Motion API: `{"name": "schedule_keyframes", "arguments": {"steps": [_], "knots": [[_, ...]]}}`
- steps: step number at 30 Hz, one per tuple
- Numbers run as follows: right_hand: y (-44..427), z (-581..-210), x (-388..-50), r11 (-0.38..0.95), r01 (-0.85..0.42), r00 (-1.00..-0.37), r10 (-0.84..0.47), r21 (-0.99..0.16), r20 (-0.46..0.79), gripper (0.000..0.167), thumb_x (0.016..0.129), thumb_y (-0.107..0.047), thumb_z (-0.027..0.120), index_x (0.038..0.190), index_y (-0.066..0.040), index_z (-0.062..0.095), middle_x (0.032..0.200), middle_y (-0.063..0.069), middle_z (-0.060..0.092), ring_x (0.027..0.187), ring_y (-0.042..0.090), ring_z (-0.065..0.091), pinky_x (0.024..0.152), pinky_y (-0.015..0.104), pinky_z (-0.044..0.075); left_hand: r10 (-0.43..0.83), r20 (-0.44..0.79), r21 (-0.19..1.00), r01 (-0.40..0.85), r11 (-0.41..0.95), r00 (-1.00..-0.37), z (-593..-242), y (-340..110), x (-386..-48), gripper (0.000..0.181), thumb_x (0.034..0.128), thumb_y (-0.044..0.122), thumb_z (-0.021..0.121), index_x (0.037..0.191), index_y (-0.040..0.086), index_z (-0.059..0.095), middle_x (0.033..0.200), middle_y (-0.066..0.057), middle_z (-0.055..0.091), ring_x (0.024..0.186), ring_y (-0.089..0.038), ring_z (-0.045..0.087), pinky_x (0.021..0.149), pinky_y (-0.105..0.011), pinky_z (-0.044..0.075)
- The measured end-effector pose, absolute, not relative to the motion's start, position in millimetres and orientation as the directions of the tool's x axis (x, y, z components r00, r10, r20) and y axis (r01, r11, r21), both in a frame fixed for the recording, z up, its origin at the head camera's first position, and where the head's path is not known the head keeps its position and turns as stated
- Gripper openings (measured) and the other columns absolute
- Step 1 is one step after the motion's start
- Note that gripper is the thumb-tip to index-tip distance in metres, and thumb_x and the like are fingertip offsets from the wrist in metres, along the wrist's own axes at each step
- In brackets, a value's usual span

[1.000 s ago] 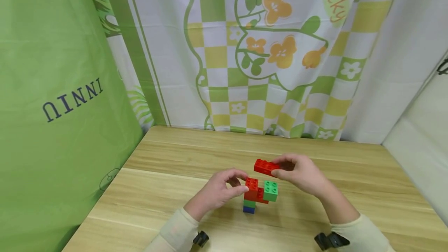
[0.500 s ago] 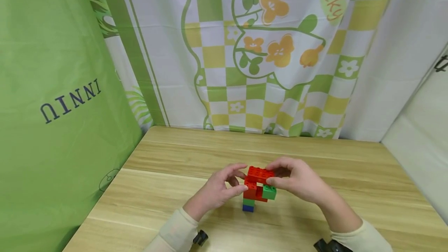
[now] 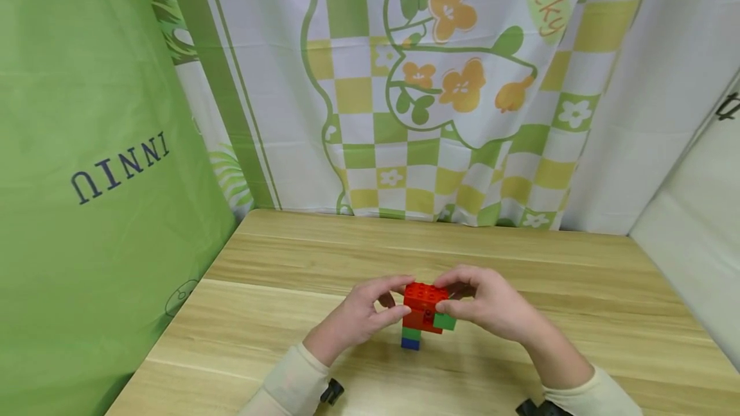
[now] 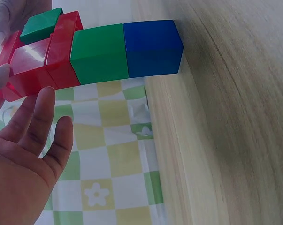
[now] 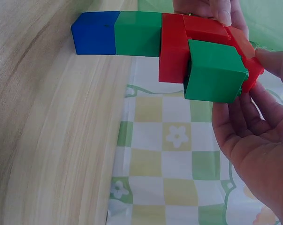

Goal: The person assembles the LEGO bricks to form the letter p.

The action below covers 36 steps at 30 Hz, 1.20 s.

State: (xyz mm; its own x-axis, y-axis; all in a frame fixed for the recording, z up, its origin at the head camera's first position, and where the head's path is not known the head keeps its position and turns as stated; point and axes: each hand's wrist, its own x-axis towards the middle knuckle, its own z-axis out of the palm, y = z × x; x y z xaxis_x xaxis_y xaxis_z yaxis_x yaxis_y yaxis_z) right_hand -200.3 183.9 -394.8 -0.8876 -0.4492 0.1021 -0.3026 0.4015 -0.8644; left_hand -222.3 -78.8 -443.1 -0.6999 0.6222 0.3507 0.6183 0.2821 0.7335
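Observation:
A tower of toy building bricks stands on the table, with a blue brick (image 4: 153, 49) at the bottom and a green brick (image 4: 101, 54) above it. Over these come a flat-lying red brick (image 5: 173, 47), a second red brick (image 5: 207, 29) and another green brick (image 5: 214, 70) on the right. My right hand (image 3: 491, 303) pinches the long red brick (image 3: 426, 292) on top, between thumb and fingers. Whether it is fully seated cannot be told. My left hand (image 3: 361, 313) steadies the upper left side, thumb in front and fingers behind the red bricks.
The wooden table (image 3: 277, 313) reaches back to a patterned curtain (image 3: 370, 114). A green cloth (image 3: 104, 146) hangs on the left, and a pale panel (image 3: 694, 236) borders the right side.
My right hand has brought the long red brick left and down onto the tower's top, over the red brick and toward the green one. My left hand has stayed at the tower.

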Motion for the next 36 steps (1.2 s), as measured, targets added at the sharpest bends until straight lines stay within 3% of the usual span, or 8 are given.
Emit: {"name": "schedule_keyframes", "arguments": {"steps": [16,36], "knots": [[182.5,-395.0,-197.2,0.411,-0.321,-0.886,-0.448,-0.853,0.118,0.028,0.084,-0.025,0.079,0.108,-0.013,0.069,0.109,0.005,0.065,0.093,0.022,0.065,0.072,0.032,0.056,0.637,0.393,0.65,0.69,0.319,-0.664,-443.9,-77.5,-224.8,0.049,0.0892,0.018,0.075,0.135,0.016,0.056,0.113,0.005,0.065,0.077,-0.002,0.056,0.059,-0.019,0.048],[182.2,-396.4,-194.4,0.432,-0.373,-0.877,-0.453,-0.821,0.161,0.022,0.084,-0.029,0.08,0.102,-0.02,0.071,0.105,-0.001,0.064,0.092,0.02,0.063,0.075,0.035,0.055,0.624,0.386,0.661,0.675,0.326,-0.68,-441.2,-76.2,-222.7,0.043,0.0884,0.02,0.076,0.128,0.017,0.059,0.108,0.009,0.064,0.075,-0.003,0.054,0.056,-0.02,0.047]]}}
